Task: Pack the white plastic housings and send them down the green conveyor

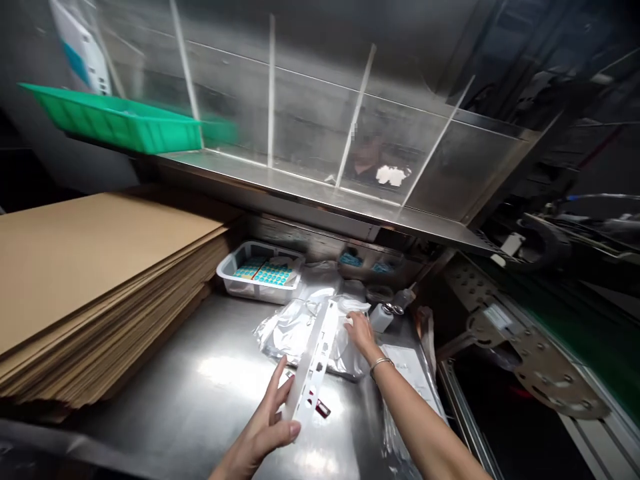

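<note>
My left hand (270, 420) grips the lower end of a long, narrow white panel (320, 360) with slots and round holes cut along it. The panel stands tilted, its far end over a pile of clear plastic bags (290, 327). My right hand (361, 333), a bracelet at its wrist, reaches over the right side of these bags. Its fingers are slightly bent and apart, with nothing visible in them; whether they touch the plastic I cannot tell. Partly behind the panel, a small dark red and silver object (323, 407) lies on the metal table (200, 373).
Tall cardboard sheets (110, 267) are stacked at the left. A white basket (260, 290) holds sheets of blue round stickers. Near the right hand stand a white bottle (383, 319) and printed papers (407, 367). A metal shelf (300, 190) overhangs, carrying a green tray (125, 127). Conveyor machinery (540, 373) borders the right.
</note>
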Demonstrator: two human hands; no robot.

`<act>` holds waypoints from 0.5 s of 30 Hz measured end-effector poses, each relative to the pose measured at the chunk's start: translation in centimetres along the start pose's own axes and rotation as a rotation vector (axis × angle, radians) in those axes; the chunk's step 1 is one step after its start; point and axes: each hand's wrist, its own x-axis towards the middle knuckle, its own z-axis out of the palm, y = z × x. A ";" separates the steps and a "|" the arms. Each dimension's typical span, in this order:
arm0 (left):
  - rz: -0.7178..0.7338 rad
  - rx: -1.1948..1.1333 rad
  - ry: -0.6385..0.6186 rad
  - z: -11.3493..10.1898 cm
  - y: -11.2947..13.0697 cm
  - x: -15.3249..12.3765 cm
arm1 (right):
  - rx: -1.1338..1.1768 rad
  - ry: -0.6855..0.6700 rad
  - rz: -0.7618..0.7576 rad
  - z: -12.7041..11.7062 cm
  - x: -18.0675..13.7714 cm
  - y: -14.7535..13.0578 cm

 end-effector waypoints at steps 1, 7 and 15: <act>0.006 0.005 0.015 -0.1 0.1 -0.3 | -0.039 -0.015 -0.005 0.7 0.6 0.5; -0.008 0.014 0.098 -1.3 0.2 -1.1 | -0.221 0.098 -0.028 -2.1 2.0 3.0; -0.015 -0.005 0.036 -0.1 -0.2 0.9 | -0.363 0.247 0.137 -9.0 3.2 7.4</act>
